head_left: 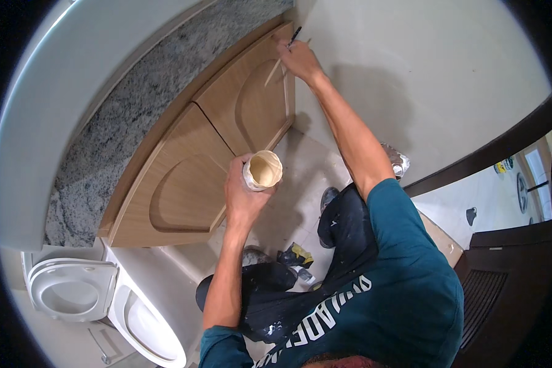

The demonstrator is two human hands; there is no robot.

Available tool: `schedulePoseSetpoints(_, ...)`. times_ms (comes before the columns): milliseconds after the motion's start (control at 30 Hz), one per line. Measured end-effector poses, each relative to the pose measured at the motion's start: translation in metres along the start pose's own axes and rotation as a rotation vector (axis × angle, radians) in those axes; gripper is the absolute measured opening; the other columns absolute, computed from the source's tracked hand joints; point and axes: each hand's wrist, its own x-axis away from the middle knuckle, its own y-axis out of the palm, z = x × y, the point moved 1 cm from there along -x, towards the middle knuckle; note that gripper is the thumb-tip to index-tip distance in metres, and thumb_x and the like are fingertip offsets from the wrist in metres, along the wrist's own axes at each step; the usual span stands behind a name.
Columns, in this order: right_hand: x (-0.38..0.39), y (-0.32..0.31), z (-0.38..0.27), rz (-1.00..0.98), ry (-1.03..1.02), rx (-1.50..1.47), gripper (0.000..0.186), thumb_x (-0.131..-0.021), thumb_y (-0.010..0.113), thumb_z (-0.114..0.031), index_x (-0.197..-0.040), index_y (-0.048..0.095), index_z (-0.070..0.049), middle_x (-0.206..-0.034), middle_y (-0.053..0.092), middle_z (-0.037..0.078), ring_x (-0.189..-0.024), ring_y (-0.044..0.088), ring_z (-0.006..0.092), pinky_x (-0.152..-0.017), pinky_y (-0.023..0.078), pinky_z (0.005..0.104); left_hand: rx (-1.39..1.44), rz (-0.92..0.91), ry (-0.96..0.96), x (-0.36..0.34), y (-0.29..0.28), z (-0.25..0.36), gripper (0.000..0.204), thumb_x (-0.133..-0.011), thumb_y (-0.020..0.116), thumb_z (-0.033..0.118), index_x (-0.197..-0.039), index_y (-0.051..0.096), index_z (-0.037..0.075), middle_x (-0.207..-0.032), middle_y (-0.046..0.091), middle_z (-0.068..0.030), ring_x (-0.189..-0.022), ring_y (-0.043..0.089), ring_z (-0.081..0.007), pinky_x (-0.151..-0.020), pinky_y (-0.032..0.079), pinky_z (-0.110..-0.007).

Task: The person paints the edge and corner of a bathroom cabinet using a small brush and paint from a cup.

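My left hand [245,193] is wrapped round a white, crinkly-edged cup [262,170] with cream-coloured paint or a similar liquid inside. It is held up in front of the cabinet doors. Farther off, my right hand [299,59] is closed on a slim, brush-like stick [272,73] with a pale lower end and a dark upper end. A second pale tip shows beside the fingers. The right hand is at the upper far corner of the far wooden cabinet door [224,92], near the wall; whether it touches the door is unclear. The near door [138,208] adjoins it.
A speckled grey stone counter [119,104] runs above the doors. A white toilet [150,325] stands at lower left. On the floor between my feet lie a black-and-yellow bundle [295,255] and a small bottle [303,275]. A foil-like object [400,162] sits by the wall; a dark door [503,288] stands right.
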Motion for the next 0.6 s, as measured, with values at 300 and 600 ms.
schedulePoseSetpoints(300, 0.062, -0.045, -0.007, -0.352, 0.009, 0.021, 0.044, -0.095, 0.058, -0.047, -0.117, 0.078, -0.014, -0.085, 0.077, 0.016, -0.079, 0.075, 0.0267, -0.077, 0.058, 0.0422, 0.193, 0.048, 0.058, -0.001, -0.004, 0.005, 0.058, -0.076, 0.092, 0.015, -0.121, 0.058, 0.0, -0.107, 0.068, -0.0085, -0.1, 0.065, -0.0192, -0.091, 0.052, -0.035)
schedulePoseSetpoints(600, 0.213, -0.044, -0.064, -0.854, 0.108, -0.503, 0.049, -0.102, 0.066, -0.039, -0.136, 0.066, -0.004, -0.12, 0.073, 0.008, -0.093, 0.07, 0.017, -0.082, 0.056, 0.0346, 0.315, 0.087, 0.012, 0.01, -0.008, 0.027, 0.053, -0.083, 0.089, 0.011, -0.122, 0.055, 0.001, -0.105, 0.064, -0.006, -0.094, 0.063, -0.0143, -0.082, 0.054, -0.03)
